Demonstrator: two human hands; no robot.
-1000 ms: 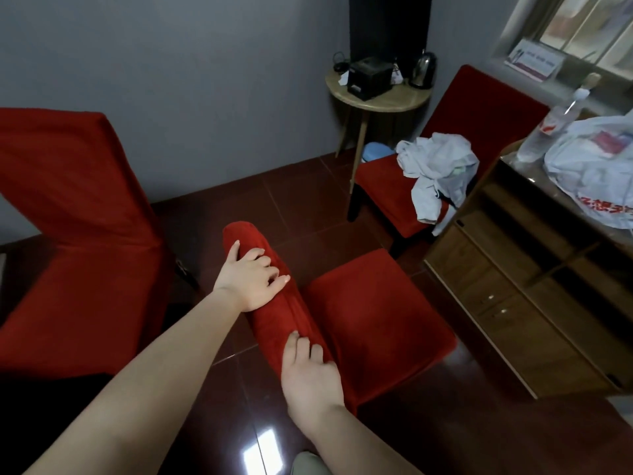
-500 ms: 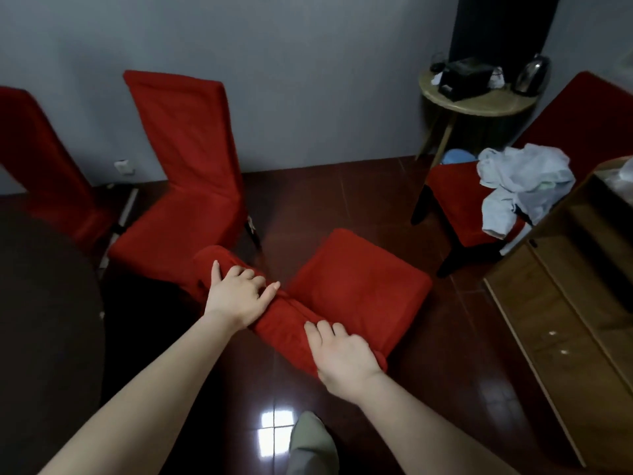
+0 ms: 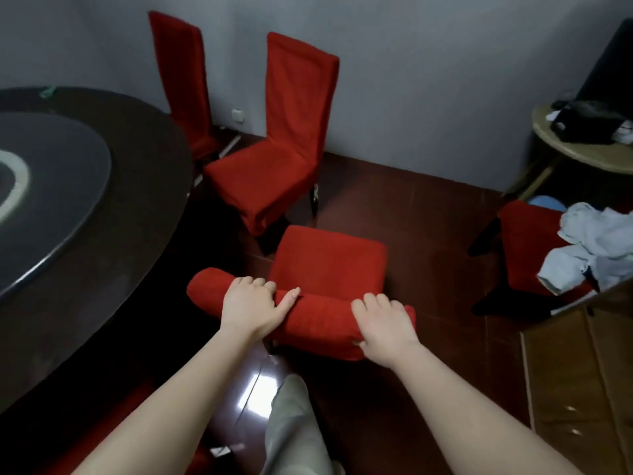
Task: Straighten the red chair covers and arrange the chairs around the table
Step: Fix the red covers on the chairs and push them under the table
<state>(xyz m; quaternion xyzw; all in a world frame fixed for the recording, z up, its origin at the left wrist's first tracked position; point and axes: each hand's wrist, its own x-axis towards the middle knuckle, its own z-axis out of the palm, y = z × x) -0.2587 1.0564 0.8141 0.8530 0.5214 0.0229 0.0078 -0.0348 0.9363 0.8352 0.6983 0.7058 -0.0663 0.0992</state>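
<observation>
Red cloth covers the chair right in front of the person. A second ago its back pointed away at a slant. Now the back lies straight across, and the big dark round table has come into sight on the left. So the chair has been swung round, probably to go by the table next to the other red chair. The left hand grips the top of the back, fingers curled over, thumb lying along the cloth. The right hand holds the other end the same way. The seat sits just past both hands.
</observation>
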